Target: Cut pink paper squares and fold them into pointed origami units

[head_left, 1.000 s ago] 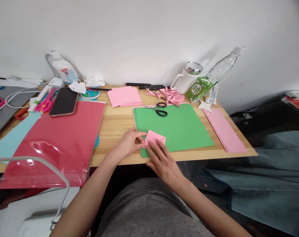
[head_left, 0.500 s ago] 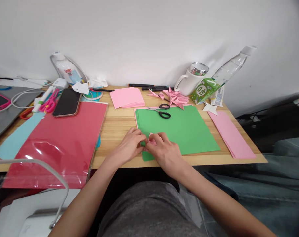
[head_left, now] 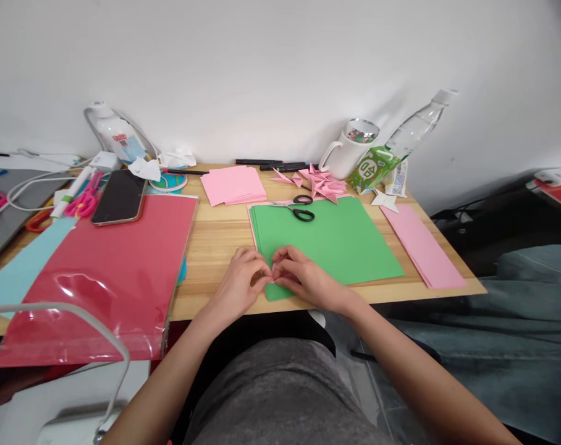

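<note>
Both hands meet over the near left corner of a stack of green paper (head_left: 336, 241). My left hand (head_left: 243, 275) pinches the left side of a small pink folded paper (head_left: 274, 270). From the other side my right hand (head_left: 303, 276) pinches it too, its fingers hiding most of the paper. Beyond the hands, black-handled scissors (head_left: 303, 208) lie on the far edge of the green stack. Past them is a heap of folded pink paper pieces (head_left: 324, 185) with pointed tips. A pile of pink paper squares (head_left: 234, 185) lies at the back.
Red paper in a clear sleeve (head_left: 109, 278), a phone (head_left: 120, 196) and pink scissors (head_left: 86, 196) lie left. A white mug (head_left: 348, 151), green carton (head_left: 373, 168) and tilted clear bottle (head_left: 417, 130) stand back right. Pink strips (head_left: 424, 247) lie right; another person's leg (head_left: 507, 309) is beyond.
The fingertips have drawn together, and the pink folded paper is now more hidden between them. The view has shifted slightly to the right.
</note>
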`<state>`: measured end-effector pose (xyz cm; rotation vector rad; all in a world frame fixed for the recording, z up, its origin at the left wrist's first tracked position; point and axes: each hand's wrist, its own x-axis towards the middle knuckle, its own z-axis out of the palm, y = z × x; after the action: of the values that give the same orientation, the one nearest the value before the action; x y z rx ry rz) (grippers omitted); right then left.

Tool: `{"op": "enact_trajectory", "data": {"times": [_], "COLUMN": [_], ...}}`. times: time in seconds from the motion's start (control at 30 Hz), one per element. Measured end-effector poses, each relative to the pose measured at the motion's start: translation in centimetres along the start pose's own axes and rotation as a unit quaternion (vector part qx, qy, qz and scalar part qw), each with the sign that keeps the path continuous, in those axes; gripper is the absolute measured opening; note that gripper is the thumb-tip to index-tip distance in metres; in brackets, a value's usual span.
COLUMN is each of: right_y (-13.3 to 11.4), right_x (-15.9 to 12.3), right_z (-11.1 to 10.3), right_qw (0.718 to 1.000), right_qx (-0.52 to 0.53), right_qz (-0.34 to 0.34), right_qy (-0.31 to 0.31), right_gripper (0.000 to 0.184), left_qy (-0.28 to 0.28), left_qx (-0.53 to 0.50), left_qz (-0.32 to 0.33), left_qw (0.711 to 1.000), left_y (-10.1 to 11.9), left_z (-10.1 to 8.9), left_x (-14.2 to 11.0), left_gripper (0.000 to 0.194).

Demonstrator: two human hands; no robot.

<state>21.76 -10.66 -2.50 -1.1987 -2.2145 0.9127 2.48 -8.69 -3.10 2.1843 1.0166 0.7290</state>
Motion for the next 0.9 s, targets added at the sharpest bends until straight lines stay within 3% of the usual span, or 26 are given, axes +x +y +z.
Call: {"op": "enact_trajectory", "data": {"times": [0.17, 0.5, 0.67, 0.9], "right_y": [-0.3, -0.8, -0.7, -0.5], "right_x": [0.1, 0.2, 0.2, 0.0], "right_z": [-0.2, -0.3, -0.4, -0.3], "right_qw": [1.0, 1.0, 0.999, 0.999], "right_qx": [0.005, 0.008, 0.019, 0.038], "right_qz": [0.018, 0.023, 0.029, 0.034], "right_qy": [-0.009, 0.0, -0.002, 0.003], "right_gripper": [0.012, 0.011, 0.012, 0.011], "left_qy": [0.035, 0.032, 0.049, -0.012], "left_qx": [0.014, 0.136, 0.149, 0.21], "left_qz": [0.004, -0.029, -0.038, -0.064], "left_qw": [0.999, 0.99, 0.987, 0.976], "left_y": [1.0, 2.4, 2.9, 3.5], "left_z": [0.9, 1.6, 2.0, 1.7], "left_x": [-1.6, -1.2, -1.2, -0.6], "left_gripper": [0.01, 0.015, 0.017, 0.018]}}
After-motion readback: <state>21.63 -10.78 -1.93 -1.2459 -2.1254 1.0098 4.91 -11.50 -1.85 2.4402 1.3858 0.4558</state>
